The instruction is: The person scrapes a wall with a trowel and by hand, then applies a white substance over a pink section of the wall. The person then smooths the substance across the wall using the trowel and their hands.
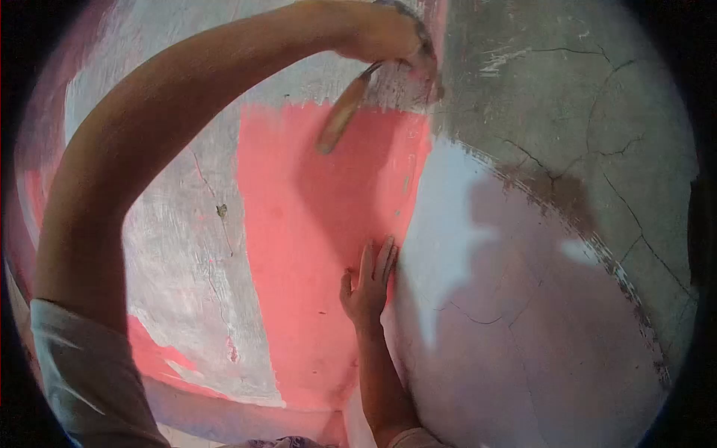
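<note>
My left hand [407,46], at the top of the view, is closed on a wooden-handled tool [342,116]. Its handle slants down to the left, with a thin dark neck by the fingers; the working end is hidden by the hand. The hand is up at the wall, just above the top edge of a pink painted area [284,216]. Lower down, my right hand [367,290] lies flat against the wall, fingers pointing up and thumb out to the left. It rests along the right border of the pink, beside the pale blue-white wall section [437,216].
Bare grey plaster [553,82] with several cracks fills the upper right. Left of the pink is a whitish, scraped surface [179,261] with a small hole [221,211]. The wall seems to turn a corner along the pink's right border. Shadows fall across both sides.
</note>
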Demonstrator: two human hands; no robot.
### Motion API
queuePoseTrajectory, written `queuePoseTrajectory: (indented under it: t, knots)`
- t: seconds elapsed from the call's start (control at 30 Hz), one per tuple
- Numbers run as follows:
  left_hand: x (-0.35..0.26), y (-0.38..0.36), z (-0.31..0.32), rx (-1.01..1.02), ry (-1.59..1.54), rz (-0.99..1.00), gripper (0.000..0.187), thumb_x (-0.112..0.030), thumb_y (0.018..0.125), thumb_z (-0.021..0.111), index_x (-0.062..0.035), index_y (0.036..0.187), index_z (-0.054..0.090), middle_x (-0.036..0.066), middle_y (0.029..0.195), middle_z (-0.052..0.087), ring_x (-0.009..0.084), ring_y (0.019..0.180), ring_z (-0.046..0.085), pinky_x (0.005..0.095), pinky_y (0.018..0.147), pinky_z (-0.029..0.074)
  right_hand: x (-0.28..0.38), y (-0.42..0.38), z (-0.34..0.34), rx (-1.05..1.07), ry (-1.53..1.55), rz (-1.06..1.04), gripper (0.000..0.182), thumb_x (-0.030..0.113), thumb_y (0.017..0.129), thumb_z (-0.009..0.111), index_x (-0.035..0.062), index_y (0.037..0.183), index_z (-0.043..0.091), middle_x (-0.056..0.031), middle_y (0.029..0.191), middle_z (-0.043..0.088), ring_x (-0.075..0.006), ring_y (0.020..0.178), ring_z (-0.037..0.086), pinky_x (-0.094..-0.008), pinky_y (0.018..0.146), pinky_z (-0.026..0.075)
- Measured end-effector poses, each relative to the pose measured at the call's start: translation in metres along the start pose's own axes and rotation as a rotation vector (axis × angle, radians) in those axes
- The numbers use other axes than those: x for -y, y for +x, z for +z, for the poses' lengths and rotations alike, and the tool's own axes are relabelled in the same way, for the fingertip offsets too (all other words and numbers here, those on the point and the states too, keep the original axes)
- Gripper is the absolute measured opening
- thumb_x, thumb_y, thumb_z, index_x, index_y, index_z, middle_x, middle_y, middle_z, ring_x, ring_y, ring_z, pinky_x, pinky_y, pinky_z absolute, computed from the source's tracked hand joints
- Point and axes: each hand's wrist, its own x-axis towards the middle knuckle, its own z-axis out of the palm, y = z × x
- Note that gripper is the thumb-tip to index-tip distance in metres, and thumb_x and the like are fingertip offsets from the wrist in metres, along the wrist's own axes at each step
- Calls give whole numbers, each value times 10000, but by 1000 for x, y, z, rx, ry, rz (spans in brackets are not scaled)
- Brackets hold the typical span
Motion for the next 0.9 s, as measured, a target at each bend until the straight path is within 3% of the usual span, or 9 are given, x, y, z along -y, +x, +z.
queuePoseTrajectory:
  t: [0.1,0.17,0.23,0.33,0.43,0.63,0.67,0.77,0.9]
  knots:
    - [6,-20,-3,65,56,213,436,-296,1063,489,-172,1457,628,139,1550,546,402,1503,424,599,1195,371,4,3,4,-20,0,25,796,232,982,624,17,1665,276,-354,1722,83,-573,1585,103,-657,1282,200]
    - [29,1,6,87,15,116,434,-327,1073,488,-131,1430,637,141,1548,554,365,1481,459,561,1174,410,6,1,3,-21,-11,24,801,220,976,626,20,1667,272,-354,1722,87,-569,1586,106,-657,1283,198]
    - [76,34,37,-321,28,392,429,-379,1129,444,-112,1369,678,141,1178,713,300,1087,686,474,890,564,6,3,2,-24,-18,3,810,203,969,630,24,1669,265,-355,1721,90,-565,1586,114,-658,1283,199]
    - [11,32,-19,193,-103,-150,177,-152,982,601,-154,1133,693,71,1339,700,294,1280,655,437,1093,516,5,2,-5,-20,7,-7,780,120,931,636,20,1641,328,-353,1713,124,-576,1570,166,-629,1284,242]
    - [-4,-10,28,-221,164,42,185,-161,983,603,-189,1136,703,55,1376,672,287,1325,615,458,1105,502,8,3,-5,-42,-17,-13,803,127,926,657,25,1647,320,-352,1716,111,-577,1571,159,-629,1284,239]
    - [8,-3,-1,-4,-59,-38,327,-142,967,599,-251,1234,752,39,1414,645,283,1387,572,508,1199,434,42,28,-23,-67,201,66,815,238,987,681,-33,1645,283,-356,1697,206,-540,1577,210,-588,1286,244]
    - [18,9,-2,-174,-168,-32,218,-148,961,604,-257,1090,742,44,1165,737,317,1194,685,482,969,535,56,43,-34,-76,289,77,829,259,994,687,-59,1640,276,-359,1691,228,-532,1579,217,-573,1290,238]
    - [1,51,-9,133,-83,-301,199,-144,952,621,-260,1050,749,44,1072,757,327,1089,730,509,890,536,95,108,-84,-302,377,-53,808,261,1012,686,-91,1625,292,-351,1672,297,-480,1566,303,-553,1276,275]
    - [-9,39,36,-221,-33,-252,308,-140,960,618,-312,1167,767,69,1134,765,332,1128,731,551,915,533,123,184,-128,-465,74,-191,778,181,1022,657,-96,1633,265,-318,1546,491,-415,1471,475,-524,1191,423]
